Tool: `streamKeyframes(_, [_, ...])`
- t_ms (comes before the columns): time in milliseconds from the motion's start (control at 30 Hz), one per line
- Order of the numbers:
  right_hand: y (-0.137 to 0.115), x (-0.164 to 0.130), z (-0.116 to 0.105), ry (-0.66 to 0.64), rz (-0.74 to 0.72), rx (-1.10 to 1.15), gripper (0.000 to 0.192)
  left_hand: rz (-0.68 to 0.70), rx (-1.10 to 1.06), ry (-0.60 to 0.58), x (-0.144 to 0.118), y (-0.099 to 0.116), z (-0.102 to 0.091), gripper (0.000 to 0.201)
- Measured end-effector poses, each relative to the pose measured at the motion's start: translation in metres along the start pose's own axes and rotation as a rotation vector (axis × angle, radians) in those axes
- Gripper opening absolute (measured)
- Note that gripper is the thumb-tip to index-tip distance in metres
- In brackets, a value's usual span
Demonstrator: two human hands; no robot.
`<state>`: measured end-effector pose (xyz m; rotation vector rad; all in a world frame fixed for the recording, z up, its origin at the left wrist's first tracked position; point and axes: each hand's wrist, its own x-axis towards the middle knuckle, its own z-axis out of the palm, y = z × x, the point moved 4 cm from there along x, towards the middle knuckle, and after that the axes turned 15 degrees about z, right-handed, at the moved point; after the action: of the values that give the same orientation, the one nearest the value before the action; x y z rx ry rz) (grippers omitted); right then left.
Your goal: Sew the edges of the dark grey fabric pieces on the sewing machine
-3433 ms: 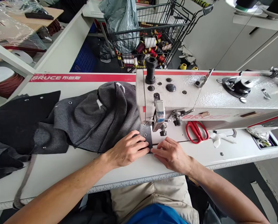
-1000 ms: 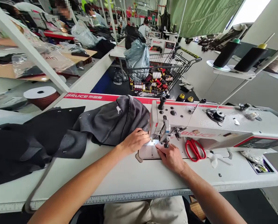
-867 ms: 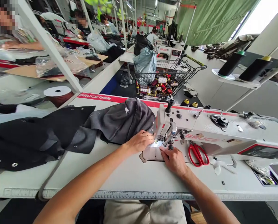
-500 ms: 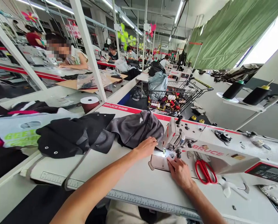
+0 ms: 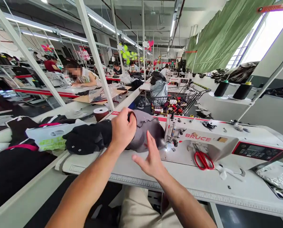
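My left hand (image 5: 123,128) is closed on an edge of the dark grey fabric (image 5: 144,125) and holds it raised above the table. Fingers stretched and thumb apart, my right hand (image 5: 152,158) is in front of the lower part of that fabric; I cannot tell whether it touches. The cloth reaches right to the needle area of the white sewing machine (image 5: 195,136), where a small lamp glows. Left of my left hand lies a black fabric piece (image 5: 84,139) with metal eyelets.
Red-handled scissors (image 5: 203,160) lie under the machine arm. A ruler strip (image 5: 141,182) runs along the table's front edge. Behind stand a thread spool (image 5: 101,113) and a wire cart (image 5: 191,95) of spools. A co-worker (image 5: 84,76) sits at the left.
My left hand has moved left and up, lifting the grey fabric. My right hand has left the machine bed, moved left and opened. The camera view has shifted.
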<state>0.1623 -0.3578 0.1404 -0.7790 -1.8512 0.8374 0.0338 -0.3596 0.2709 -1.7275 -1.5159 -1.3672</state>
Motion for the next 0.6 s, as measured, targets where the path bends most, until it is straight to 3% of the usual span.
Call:
streamKeyframes(133, [-0.056,0.011,0.011,0.088,-0.046,0.131,0.096,0.081,-0.117,0.024,0.012,0.049,-0.054,0.014])
streamKeyframes(200, [-0.077,0.006,0.010,0.091,-0.013,0.201,0.074,0.112,-0.172,-0.003,0.012,0.069,-0.070,0.017])
streamKeyframes(267, [-0.090,-0.004,0.007,0.032,0.053,0.288,0.038,0.139,-0.206,-0.052,0.009,0.083,-0.080,0.017])
streamKeyframes(333, [-0.092,-0.018,0.001,-0.074,0.135,0.380,0.019,0.175,-0.201,-0.110,0.005,0.092,-0.089,0.018])
streamKeyframes(467, [-0.075,-0.047,-0.020,-0.264,0.270,0.496,0.028,0.240,-0.145,-0.184,-0.005,0.093,-0.103,0.019])
streamKeyframes(600, [-0.045,-0.064,-0.060,-0.192,0.394,0.536,0.017,0.222,-0.178,-0.334,-0.021,0.072,-0.104,0.020])
